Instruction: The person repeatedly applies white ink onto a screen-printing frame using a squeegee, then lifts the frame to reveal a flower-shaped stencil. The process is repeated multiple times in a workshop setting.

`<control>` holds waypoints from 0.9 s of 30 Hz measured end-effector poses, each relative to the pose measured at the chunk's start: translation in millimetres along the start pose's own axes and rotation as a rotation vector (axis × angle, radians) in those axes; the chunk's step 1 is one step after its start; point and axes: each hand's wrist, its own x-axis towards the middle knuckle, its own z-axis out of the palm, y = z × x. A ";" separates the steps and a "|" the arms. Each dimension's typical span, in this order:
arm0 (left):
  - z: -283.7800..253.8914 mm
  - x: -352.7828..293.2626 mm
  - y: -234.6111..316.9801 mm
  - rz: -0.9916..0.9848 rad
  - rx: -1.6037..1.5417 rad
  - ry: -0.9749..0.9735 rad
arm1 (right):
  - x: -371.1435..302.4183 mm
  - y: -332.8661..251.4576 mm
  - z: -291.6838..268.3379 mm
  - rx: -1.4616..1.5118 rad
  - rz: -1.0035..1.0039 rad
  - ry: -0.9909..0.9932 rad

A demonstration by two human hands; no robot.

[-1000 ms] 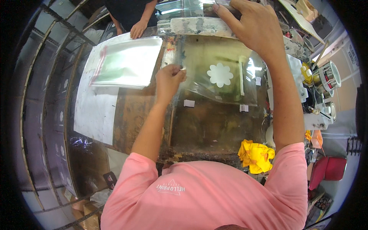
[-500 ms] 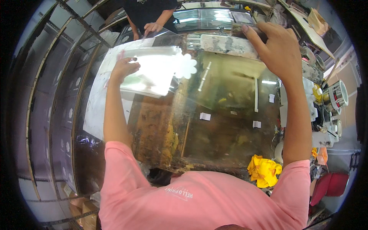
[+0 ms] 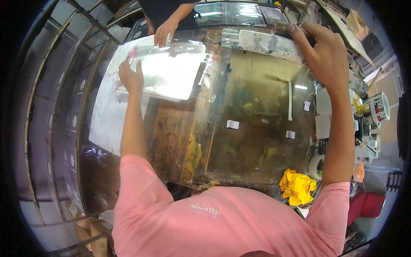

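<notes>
Left hand (image 3: 132,78) had thumb and fingers apart, clear plastic sheet stack (image 3: 175,66) beneath and right of them; right hand (image 3: 328,55) curled over dark bar (image 3: 280,28), couldn't tell if clamped; step looked like laying sheets on stack, next move seemingly calling for squared edges.

1. A workshop.
2. At the centre, a scuffed, stained workbench (image 3: 169,141), with smears that look like dried paint.
3. At three o'clock, tubs and cans (image 3: 376,108) crowd its edge.
4. At four, a crumpled yellow rag (image 3: 297,187).
5. At nine, a tall rack (image 3: 52,128).
6. At eleven, stacked clear plastic sheets (image 3: 171,75) and a co-worker (image 3: 166,31) standing by the bench.
</notes>
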 end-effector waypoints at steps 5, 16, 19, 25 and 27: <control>-88.5 -57.0 93.3 -0.085 -0.448 -0.280 | -2.1 2.2 3.5 -0.006 -0.016 0.005; -60.5 -77.4 99.2 -0.092 -0.174 -0.573 | -10.6 -0.6 2.3 0.093 0.037 -0.023; -49.5 -60.5 88.0 -0.414 -0.395 -0.608 | -13.9 -1.5 4.9 0.025 -0.027 0.066; -41.1 -16.8 52.1 -0.594 -0.702 -0.815 | -5.3 4.9 7.7 -0.016 -0.044 0.081; -40.3 -16.6 48.2 -0.659 -0.719 -0.886 | -3.2 5.5 7.7 -0.026 -0.019 0.037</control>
